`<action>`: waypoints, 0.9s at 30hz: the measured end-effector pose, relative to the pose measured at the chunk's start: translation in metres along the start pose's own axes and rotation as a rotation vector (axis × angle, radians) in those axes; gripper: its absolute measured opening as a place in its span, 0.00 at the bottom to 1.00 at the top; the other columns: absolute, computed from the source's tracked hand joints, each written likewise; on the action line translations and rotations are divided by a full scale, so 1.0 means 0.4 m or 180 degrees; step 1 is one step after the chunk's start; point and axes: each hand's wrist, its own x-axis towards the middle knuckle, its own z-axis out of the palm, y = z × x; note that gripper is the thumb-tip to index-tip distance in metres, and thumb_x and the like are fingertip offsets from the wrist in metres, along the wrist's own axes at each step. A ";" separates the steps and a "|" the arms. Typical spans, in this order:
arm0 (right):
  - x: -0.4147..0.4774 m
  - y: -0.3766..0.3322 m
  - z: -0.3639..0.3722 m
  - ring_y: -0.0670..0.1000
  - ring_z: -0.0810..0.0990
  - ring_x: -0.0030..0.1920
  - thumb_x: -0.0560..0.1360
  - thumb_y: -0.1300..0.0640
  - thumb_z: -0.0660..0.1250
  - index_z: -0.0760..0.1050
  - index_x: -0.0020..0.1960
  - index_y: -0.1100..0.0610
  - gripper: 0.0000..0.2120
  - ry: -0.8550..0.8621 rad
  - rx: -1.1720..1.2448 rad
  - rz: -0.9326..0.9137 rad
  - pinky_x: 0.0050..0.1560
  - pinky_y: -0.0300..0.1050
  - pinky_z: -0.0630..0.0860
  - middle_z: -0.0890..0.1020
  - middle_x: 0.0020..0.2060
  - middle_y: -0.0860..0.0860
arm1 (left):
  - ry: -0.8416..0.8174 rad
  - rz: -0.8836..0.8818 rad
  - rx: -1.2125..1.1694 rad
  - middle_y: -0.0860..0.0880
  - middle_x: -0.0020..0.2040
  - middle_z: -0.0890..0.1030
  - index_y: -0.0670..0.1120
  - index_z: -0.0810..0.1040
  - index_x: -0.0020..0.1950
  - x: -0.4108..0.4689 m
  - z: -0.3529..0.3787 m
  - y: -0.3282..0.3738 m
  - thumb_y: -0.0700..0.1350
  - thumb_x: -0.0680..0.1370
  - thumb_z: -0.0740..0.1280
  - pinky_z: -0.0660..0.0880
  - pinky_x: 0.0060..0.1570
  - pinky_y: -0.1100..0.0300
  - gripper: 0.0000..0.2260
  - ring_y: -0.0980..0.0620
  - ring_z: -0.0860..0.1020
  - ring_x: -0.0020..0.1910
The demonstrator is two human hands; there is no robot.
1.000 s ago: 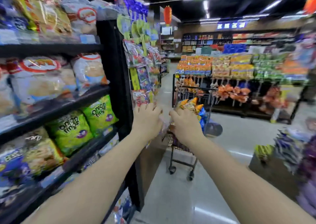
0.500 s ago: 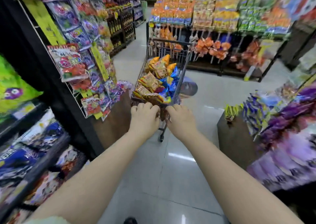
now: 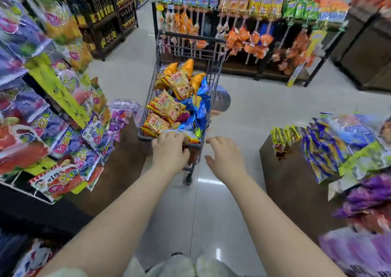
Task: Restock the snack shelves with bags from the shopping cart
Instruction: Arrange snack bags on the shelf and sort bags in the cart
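Dark wire shopping cart (image 3: 191,36) stood mid-aisle on the pale tiled floor (image 3: 264,107), just ahead of the person; it was piled with crinkly orange-yellow snack bags (image 3: 167,105) on its left side and shiny blue bags (image 3: 203,105) on its right; hanging candy packets (image 3: 63,116) crowded the rack beside it. Left hand (image 3: 169,152) gripped the cart's near rim, fingers curled over it; right hand (image 3: 225,156) hovered just beside the rim, fingers loosely spread, holding nothing. Half a second before, both hands had clasped the rim side by side; the right had since let go.
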 end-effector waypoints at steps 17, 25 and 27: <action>0.726 0.197 0.244 0.60 0.73 0.58 0.71 0.55 0.70 0.73 0.64 0.55 0.22 -0.0747 0.0426 -0.0361 0.55 0.54 0.71 0.76 0.58 0.54 | -0.0422 -0.0949 0.0005 0.49 0.58 0.77 0.54 0.76 0.62 0.635 0.246 -0.104 0.54 0.76 0.65 0.70 0.56 0.49 0.15 0.44 0.72 0.61; 1.066 0.280 0.313 0.59 0.71 0.62 0.74 0.53 0.69 0.71 0.66 0.55 0.22 -0.1195 0.0641 -0.0707 0.57 0.53 0.71 0.76 0.60 0.54 | -0.0357 -0.1673 -0.0263 0.49 0.54 0.79 0.53 0.78 0.58 0.872 0.299 -0.117 0.53 0.76 0.64 0.72 0.53 0.48 0.12 0.45 0.75 0.58; 1.125 0.284 0.336 0.58 0.71 0.62 0.74 0.53 0.69 0.71 0.67 0.55 0.22 -0.1312 0.0787 -0.0615 0.57 0.53 0.71 0.75 0.60 0.54 | -0.0445 -0.1795 -0.0300 0.49 0.54 0.79 0.54 0.78 0.58 0.905 0.310 -0.128 0.53 0.76 0.65 0.73 0.53 0.48 0.12 0.45 0.75 0.57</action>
